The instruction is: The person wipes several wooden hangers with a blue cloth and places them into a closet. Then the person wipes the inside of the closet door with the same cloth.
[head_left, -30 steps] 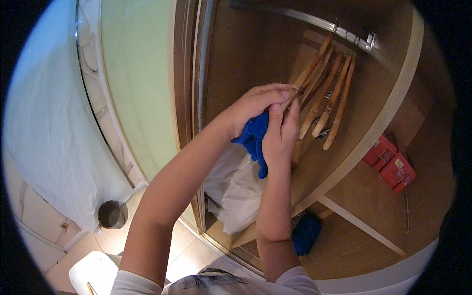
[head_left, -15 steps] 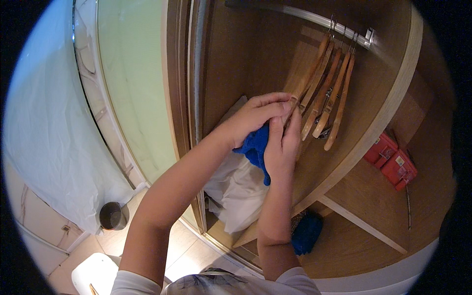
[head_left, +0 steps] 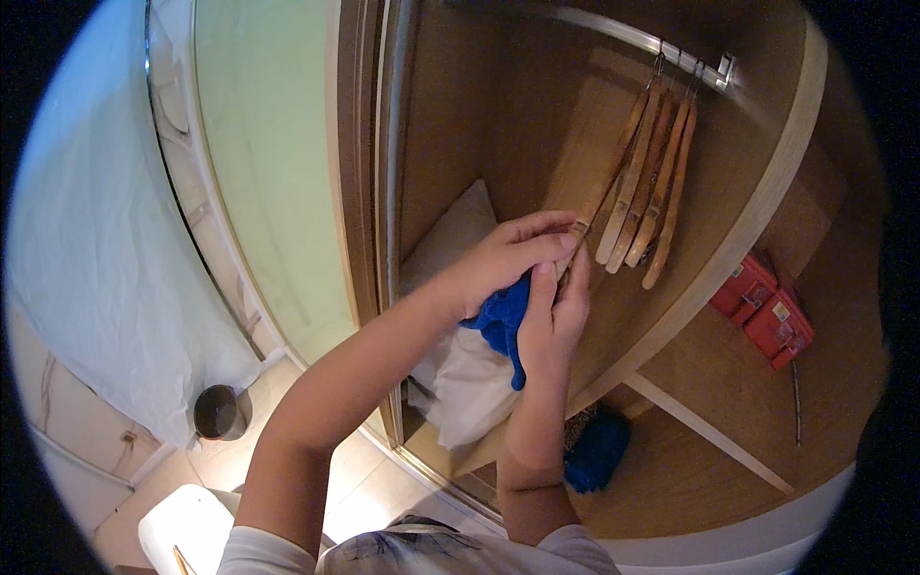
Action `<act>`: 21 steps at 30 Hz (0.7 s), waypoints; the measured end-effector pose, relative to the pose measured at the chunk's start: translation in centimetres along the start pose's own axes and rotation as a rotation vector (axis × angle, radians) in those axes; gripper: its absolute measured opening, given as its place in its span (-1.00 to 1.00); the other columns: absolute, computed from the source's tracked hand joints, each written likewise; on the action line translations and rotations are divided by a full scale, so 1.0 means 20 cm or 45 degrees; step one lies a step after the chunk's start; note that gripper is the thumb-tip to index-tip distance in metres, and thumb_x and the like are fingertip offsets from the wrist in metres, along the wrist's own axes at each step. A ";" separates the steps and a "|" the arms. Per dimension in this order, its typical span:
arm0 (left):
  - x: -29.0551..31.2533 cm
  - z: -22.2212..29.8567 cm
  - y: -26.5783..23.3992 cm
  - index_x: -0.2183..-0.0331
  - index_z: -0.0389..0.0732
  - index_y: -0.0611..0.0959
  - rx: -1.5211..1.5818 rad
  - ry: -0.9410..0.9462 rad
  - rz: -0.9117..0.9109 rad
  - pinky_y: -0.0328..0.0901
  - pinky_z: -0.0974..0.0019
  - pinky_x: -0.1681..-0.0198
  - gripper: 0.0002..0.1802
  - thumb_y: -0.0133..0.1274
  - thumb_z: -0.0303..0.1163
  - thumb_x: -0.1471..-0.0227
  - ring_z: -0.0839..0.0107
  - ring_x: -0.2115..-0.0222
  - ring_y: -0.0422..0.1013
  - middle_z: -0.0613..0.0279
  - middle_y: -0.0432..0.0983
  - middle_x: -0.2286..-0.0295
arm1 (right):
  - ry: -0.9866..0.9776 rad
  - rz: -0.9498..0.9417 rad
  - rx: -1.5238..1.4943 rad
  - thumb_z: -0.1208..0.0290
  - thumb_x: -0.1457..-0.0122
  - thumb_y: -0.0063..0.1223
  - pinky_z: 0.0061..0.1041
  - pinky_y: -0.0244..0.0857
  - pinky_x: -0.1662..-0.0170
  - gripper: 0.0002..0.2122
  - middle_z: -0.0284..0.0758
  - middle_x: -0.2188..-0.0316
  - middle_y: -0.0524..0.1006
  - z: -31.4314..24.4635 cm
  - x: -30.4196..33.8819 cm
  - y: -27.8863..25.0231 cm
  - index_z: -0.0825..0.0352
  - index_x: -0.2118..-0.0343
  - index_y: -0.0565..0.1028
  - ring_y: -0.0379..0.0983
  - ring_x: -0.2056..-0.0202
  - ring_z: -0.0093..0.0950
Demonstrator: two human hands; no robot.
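A: Hands?
B: Left hand (head_left: 520, 254) and right hand (head_left: 554, 311) gripping one wooden hanger (head_left: 625, 141) near its lower end; blue cloth (head_left: 500, 316) bunched between them.
A: Nearby?
B: Other hangers (head_left: 677, 182) on metal rail (head_left: 613, 34); white bundle (head_left: 471, 388) below; red cases (head_left: 778, 331) at right.

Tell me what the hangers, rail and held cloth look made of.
Hangers: likely varnished wood, given the brown tone and soft sheen. Rail: probably polished metal, silvery with bright highlights. Blue cloth: matt textile, perhaps microfibre, hanging in limp folds.
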State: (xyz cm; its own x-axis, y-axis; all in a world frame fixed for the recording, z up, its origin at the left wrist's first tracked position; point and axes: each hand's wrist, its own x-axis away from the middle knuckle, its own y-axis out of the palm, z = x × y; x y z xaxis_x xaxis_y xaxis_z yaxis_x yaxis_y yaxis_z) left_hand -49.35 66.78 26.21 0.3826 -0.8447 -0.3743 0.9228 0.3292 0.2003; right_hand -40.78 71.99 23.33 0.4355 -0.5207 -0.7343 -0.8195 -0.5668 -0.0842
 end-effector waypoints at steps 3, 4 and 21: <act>0.07 -0.06 0.00 0.02 -0.27 0.29 0.141 0.010 0.003 0.15 0.40 0.05 -0.44 -0.05 -0.19 0.03 0.42 0.14 0.26 0.18 0.32 0.13 | -0.071 0.028 0.077 0.27 -0.13 -0.20 -0.42 0.17 0.10 -0.54 -0.04 0.18 0.37 0.05 0.06 0.01 0.44 -0.03 0.14 0.32 0.14 -0.24; 0.12 -0.09 -0.01 0.02 -0.27 0.28 0.216 0.004 0.005 0.14 0.38 0.04 -0.43 -0.07 -0.16 0.01 0.41 0.12 0.25 0.17 0.31 0.12 | -0.106 0.034 0.131 0.29 -0.11 -0.18 -0.40 0.19 0.13 -0.55 -0.04 0.22 0.39 0.08 0.10 0.02 0.41 -0.03 0.14 0.34 0.18 -0.20; 1.98 -0.84 -0.02 0.18 -0.26 0.39 0.326 -0.574 1.050 0.26 0.42 0.22 -0.64 0.04 -0.46 0.09 0.51 0.33 0.34 0.27 0.39 0.32 | 1.275 -0.911 -0.534 0.22 -0.17 -0.24 -0.56 0.15 0.14 -0.62 -0.32 0.22 0.33 0.22 1.56 0.28 0.36 0.04 0.22 0.24 0.20 -0.53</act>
State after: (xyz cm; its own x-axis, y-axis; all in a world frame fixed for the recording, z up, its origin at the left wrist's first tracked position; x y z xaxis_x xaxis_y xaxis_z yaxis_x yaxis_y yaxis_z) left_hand -33.81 40.24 -3.90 0.8018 -0.4896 0.3425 0.3145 0.8332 0.4548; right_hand -33.47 55.35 -3.02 0.9613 -0.1659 0.2200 -0.1921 -0.9759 0.1034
